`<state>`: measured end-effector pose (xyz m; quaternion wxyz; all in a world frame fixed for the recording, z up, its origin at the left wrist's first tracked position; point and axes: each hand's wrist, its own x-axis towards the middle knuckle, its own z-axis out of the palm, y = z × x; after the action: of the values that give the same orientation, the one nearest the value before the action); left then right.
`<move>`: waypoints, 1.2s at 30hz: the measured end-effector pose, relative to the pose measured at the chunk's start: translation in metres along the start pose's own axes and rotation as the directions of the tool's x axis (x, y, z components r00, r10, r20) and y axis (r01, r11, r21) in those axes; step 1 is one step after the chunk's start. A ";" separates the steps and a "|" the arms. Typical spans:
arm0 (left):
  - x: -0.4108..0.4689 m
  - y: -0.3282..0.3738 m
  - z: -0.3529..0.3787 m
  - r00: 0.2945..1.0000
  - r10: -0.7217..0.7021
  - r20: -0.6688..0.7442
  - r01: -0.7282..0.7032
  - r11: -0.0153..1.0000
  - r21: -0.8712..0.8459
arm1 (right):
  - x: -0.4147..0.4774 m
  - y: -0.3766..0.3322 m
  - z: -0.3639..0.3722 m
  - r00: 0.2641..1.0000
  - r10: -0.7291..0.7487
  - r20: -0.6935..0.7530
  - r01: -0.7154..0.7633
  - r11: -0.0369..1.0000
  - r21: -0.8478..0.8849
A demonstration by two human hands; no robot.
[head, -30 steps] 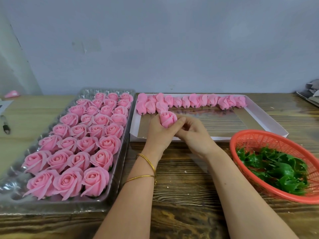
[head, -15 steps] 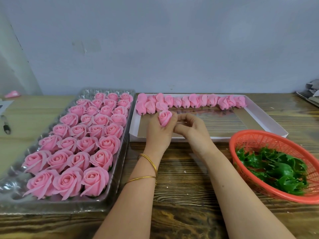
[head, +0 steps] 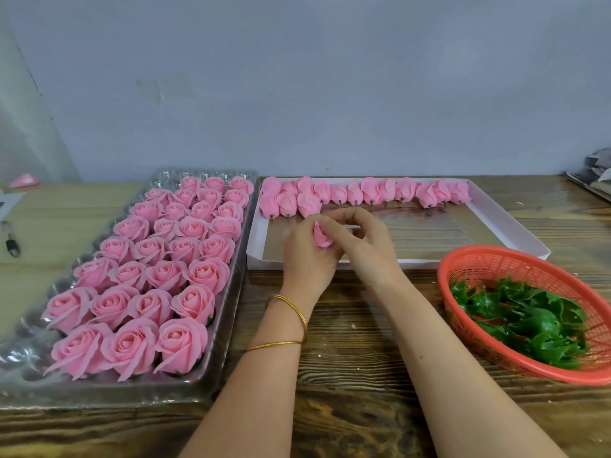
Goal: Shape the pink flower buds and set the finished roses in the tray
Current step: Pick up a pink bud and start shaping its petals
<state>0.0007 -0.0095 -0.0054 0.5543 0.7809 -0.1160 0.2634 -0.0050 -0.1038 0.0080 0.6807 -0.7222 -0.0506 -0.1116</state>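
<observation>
Head view: we see both hands meeting over the near left part of the white box [head: 496, 223]. Our left hand [head: 304, 249] curls round a pink bud [head: 321, 235] from below, and our right hand [head: 363, 246] pinches the bud's top between thumb and forefinger. Unshaped buds [head: 370, 193] line the box's far wall. Just left of the box lies the clear tray [head: 215, 368], nearly filled with finished roses [head: 155, 269]. Right of the box, nearer us, sits an orange basket [head: 463, 259] holding green leaves [head: 529, 319].
</observation>
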 end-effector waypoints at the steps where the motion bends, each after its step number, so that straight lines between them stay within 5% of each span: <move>1: 0.000 -0.001 0.000 1.000 -0.002 0.003 0.002 1.000 0.006 | 0.000 0.000 0.000 1.000 0.004 -0.001 -0.004 1.000 -0.007; 7: 0.001 -0.002 -0.001 1.000 -0.015 0.002 0.015 1.000 0.019 | -0.002 0.000 0.003 1.000 0.008 -0.012 -0.008 0.998 -0.059; 11: 0.003 -0.001 -0.002 0.998 -0.033 -0.048 0.036 0.998 0.060 | -0.003 0.001 0.002 0.999 0.049 -0.007 -0.048 0.995 0.085; 18: 0.006 -0.001 -0.004 0.976 -0.186 -0.114 0.156 0.961 -0.227 | -0.002 0.002 -0.001 0.992 -0.024 0.127 0.023 1.000 0.010; 23: 0.004 -0.001 -0.001 0.954 -0.298 -0.003 0.275 0.882 -0.382 | -0.003 0.006 -0.001 0.963 -0.075 0.258 0.088 0.995 -0.038; 36: 0.003 0.006 -0.007 0.935 -0.328 0.137 0.353 0.814 -0.461 | -0.002 0.005 -0.003 0.967 -0.048 0.249 0.051 0.999 -0.009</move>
<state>-0.0014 -0.0048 0.0025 0.7647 0.6341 -0.0499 0.1032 -0.0063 -0.1071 0.0024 0.6604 -0.7343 -0.1526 -0.0376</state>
